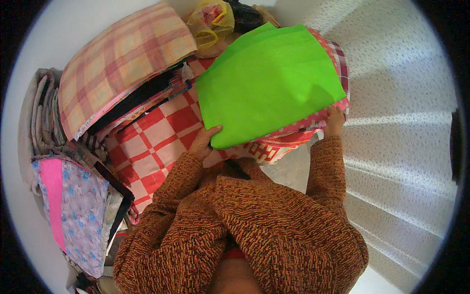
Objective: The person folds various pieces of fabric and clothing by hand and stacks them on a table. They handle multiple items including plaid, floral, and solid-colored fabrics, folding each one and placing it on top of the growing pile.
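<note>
A bright green folded cloth (268,83) lies flat on top of a stack of folded red-patterned fabrics (313,122). My left hand (204,140) grips the stack's near left corner, thumb on the green cloth. My right hand (334,121) holds the stack's near right corner from below and the side. Both forearms wear a brown knitted sweater (245,220). The stack is held over a red and white checked cloth (156,137).
A pink plaid folded blanket (122,59) tops a pile at upper left. More folded fabrics (73,206), pink and pale blue printed, stand at left. A yellow plastic bag (213,22) sits at the back. A white dotted sheet (406,122) covers the right.
</note>
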{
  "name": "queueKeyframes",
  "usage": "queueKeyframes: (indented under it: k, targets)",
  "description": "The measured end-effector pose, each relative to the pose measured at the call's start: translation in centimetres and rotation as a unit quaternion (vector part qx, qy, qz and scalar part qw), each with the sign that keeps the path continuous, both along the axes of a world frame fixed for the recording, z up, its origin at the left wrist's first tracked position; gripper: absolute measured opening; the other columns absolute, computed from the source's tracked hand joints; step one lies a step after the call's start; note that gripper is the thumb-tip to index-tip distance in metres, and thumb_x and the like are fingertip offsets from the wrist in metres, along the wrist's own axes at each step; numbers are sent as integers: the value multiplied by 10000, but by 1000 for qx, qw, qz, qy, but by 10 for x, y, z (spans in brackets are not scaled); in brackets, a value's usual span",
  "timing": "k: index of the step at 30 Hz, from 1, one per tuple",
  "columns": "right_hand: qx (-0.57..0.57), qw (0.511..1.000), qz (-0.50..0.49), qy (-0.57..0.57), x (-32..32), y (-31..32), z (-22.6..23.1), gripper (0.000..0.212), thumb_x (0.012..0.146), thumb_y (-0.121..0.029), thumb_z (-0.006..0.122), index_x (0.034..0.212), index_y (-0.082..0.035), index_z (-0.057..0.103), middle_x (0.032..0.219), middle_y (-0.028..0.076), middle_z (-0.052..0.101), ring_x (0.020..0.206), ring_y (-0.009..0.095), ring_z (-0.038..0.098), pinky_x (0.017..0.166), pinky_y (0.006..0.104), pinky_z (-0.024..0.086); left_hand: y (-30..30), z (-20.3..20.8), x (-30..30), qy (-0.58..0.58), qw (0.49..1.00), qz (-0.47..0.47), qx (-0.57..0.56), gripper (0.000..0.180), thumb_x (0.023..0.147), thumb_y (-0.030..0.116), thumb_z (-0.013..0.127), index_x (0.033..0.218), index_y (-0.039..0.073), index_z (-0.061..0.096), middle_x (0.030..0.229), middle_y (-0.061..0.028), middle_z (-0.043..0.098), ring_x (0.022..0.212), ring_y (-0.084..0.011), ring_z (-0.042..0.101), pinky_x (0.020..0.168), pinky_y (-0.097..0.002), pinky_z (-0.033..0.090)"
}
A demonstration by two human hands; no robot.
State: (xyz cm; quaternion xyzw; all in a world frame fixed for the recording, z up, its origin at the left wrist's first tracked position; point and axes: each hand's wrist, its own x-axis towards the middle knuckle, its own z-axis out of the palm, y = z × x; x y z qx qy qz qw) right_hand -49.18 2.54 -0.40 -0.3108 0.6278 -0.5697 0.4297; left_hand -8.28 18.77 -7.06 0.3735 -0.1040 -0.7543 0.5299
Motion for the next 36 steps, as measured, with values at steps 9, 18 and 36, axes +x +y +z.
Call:
queueKeyframes:
  k: [9, 18, 36]
  targets:
    - [62, 984, 16, 165, -25, -27, -12, 343, 713, -128, 691, 1001, 42, 619, 826, 86, 650, 767, 194, 598, 724, 337, 477, -22, 14, 11, 76, 992, 3, 96, 471, 808, 164, 665, 1209, 1, 478, 1117, -119, 579, 990, -234, 589, 853, -360, 504]
    - [-79, 992, -73, 66, 17, 21, -25, 514, 733, -197, 704, 1186, -18, 541, 1091, 156, 582, 983, 296, 561, 832, 413, 463, -31, 83, 8, -43, 998, 52, -14, 456, 781, 33, 631, 1202, -12, 462, 1121, -121, 569, 994, -245, 586, 859, -368, 503]
    - [-58, 970, 140, -189, -27, -54, 53, 383, 763, -63, 637, 1126, -25, 521, 1055, 83, 588, 979, 241, 568, 871, 392, 468, -55, 110, 15, -132, 983, -13, -126, 560, 766, 113, 651, 1261, -6, 418, 1151, -114, 561, 975, -218, 584, 833, -332, 491]
